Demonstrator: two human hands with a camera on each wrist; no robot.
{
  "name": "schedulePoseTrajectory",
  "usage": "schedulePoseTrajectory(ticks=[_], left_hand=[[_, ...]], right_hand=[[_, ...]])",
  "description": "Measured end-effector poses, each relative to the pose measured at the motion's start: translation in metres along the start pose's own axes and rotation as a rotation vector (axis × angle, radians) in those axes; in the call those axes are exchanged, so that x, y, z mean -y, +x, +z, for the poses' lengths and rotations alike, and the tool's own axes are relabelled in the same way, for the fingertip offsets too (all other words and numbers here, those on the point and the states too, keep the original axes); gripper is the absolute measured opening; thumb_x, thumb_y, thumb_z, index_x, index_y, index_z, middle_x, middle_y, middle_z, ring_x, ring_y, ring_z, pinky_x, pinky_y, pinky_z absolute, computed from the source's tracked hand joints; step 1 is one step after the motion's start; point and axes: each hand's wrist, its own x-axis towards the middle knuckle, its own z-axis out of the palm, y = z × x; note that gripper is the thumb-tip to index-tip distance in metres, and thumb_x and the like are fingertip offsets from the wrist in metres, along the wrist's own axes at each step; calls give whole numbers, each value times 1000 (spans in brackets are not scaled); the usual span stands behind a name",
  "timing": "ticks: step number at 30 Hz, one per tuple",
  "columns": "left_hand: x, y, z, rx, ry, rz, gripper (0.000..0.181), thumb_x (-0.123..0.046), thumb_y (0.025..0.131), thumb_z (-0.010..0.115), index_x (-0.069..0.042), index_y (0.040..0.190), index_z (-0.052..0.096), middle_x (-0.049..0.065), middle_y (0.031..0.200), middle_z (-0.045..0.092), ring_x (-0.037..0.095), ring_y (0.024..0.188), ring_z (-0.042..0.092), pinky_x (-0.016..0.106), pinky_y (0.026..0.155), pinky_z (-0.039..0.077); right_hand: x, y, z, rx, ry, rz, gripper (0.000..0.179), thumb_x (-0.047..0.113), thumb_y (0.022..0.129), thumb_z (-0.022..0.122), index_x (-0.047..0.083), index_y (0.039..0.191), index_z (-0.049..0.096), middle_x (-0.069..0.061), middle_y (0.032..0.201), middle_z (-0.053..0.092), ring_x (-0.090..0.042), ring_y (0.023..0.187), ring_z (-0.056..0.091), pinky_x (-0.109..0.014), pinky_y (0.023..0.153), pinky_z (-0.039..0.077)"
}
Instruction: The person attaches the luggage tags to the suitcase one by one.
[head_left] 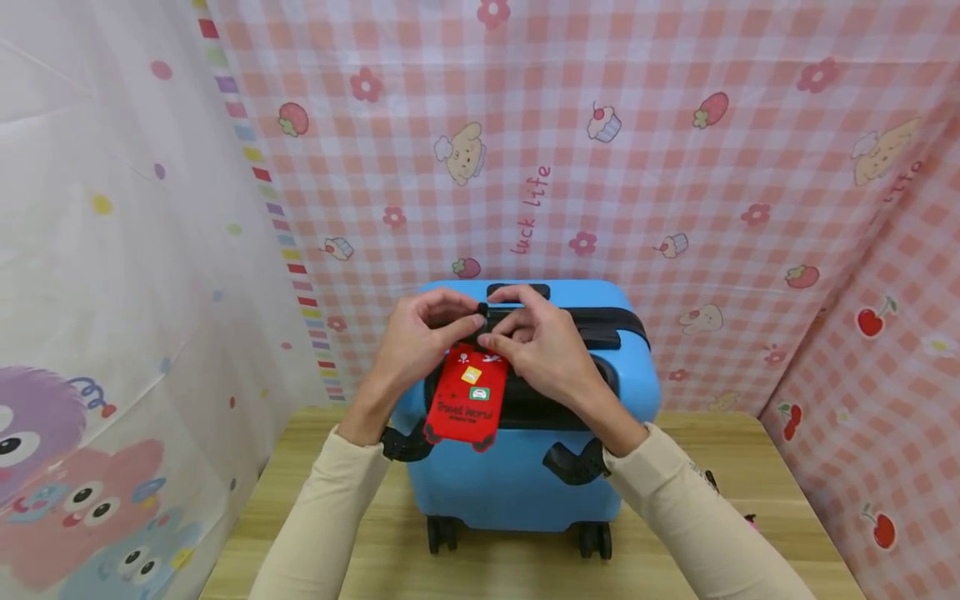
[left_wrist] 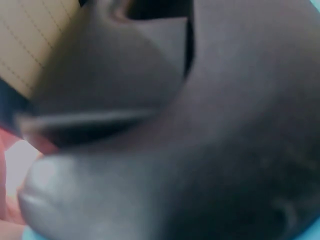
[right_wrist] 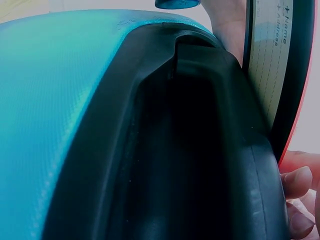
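Note:
A light-blue suitcase (head_left: 517,483) stands upright in front of me. From its black side handle hangs a red luggage tag (head_left: 468,408) printed "Travel World". My left hand (head_left: 412,337) pinches the tag's black strap (head_left: 482,309) between thumb and fingers, above the tag. Close beside it, my right hand (head_left: 551,346) pinches the strap area with thumb and curled fingers. In the right wrist view the tag's lined name card (right_wrist: 270,55) faces the black handle (right_wrist: 250,150), with fingertips (right_wrist: 299,182) below. The left wrist view is mostly filled by the blurred handle (left_wrist: 240,115).
The suitcase's black wheels (head_left: 442,533) rest on a wooden table (head_left: 322,475). Small dark items (head_left: 711,480) lie partly behind my right sleeve. A pink checked cloth (head_left: 645,192) hangs close behind, with a white patterned cloth (head_left: 150,250) on the left.

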Motion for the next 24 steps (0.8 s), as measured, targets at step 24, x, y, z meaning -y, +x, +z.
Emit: schedulePoseTrajectory(ticks=[24], left_hand=[[0, -4, 0, 19, 36, -3, 28, -14, 91, 72, -6, 118, 71, 8, 108, 75, 18, 96, 71, 31, 82, 58]], right_hand=[[0, -1, 2, -21, 28, 16, 23, 16, 100, 58, 10, 122, 63, -4, 84, 69, -22, 50, 52, -34, 49, 46]])
